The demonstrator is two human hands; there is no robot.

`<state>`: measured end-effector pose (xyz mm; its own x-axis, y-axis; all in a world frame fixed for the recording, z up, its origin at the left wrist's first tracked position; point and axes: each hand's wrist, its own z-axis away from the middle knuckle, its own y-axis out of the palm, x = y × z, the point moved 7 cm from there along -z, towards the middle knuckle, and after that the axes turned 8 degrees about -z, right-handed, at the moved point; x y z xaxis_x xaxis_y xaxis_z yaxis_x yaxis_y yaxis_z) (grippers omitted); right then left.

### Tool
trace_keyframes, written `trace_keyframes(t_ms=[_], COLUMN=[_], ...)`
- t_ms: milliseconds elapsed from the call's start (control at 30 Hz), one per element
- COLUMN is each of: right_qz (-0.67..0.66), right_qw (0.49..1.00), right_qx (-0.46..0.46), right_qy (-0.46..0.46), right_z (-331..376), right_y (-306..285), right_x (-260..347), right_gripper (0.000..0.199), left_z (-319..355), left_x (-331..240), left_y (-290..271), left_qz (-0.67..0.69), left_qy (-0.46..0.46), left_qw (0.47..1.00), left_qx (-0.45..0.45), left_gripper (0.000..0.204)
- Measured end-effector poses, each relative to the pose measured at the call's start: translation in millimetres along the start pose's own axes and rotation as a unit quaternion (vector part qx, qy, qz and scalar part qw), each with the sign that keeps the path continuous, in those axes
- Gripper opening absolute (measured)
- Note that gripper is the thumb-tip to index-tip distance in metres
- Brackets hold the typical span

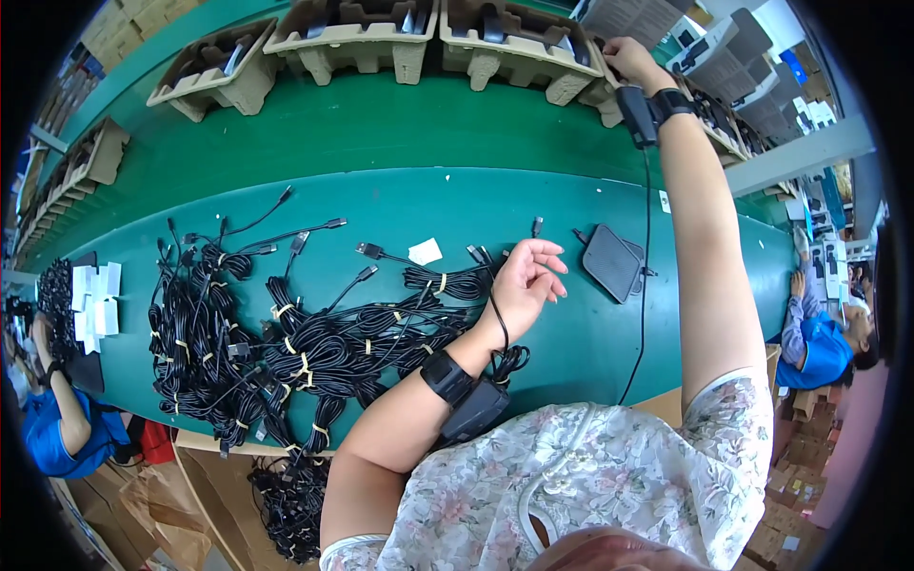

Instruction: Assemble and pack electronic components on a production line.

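Observation:
My left hand (526, 282) hovers over the green table (400, 205) with fingers apart, next to a bundled black cable (447, 283) tied with a yellow band. A large heap of bundled black cables (286, 343) lies to its left. My right hand (628, 57) reaches far forward to a brown pulp tray (519, 48) on the upper belt; the fingers curl at the tray's right end, and whether they hold anything is hidden. Each wrist carries a black band with a small black device.
Several pulp trays (352, 33) stand in a row along the far belt. A flat black pad (611, 261) lies right of my left hand, a white paper slip (425, 251) nearby. People in blue work at the left (57, 428) and right (819, 347). Cardboard boxes sit below.

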<state>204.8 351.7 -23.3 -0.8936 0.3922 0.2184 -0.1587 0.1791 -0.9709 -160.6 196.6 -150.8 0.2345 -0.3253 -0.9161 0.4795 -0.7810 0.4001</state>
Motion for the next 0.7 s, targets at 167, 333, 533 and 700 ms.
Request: trace_keyframes(t_ms=[167, 333, 533, 700], right_qz=[0.131, 0.208, 0.172, 0.116], right_qw=[0.981, 0.932, 0.969, 0.976], right_qx=[-0.146, -0.295, -0.095, 0.140], right_qy=[-0.009, -0.020, -0.150, -0.122], right_z=[37.3, 77.8, 176.5, 272.0], right_y=[1.0, -22.5, -8.6, 24.1], right_x=[35.7, 40.2, 90.0, 101.3], right_gripper=[0.021, 0.031, 0.034, 0.059], left_z=[1.0, -3.8, -2.8, -0.3], left_x=[3.2, 2.3, 0.3, -1.3], left_y=[-3.1, 1.1, 1.0, -0.9], left_qz=[-0.018, -0.021, -0.036, -0.050], left_qy=[0.004, 0.011, 0.005, 0.012], left_qw=[1.000, 1.000, 0.999, 0.999], left_qx=[0.000, 0.010, 0.003, 0.003], left_gripper=[0.029, 0.027, 0.029, 0.030])
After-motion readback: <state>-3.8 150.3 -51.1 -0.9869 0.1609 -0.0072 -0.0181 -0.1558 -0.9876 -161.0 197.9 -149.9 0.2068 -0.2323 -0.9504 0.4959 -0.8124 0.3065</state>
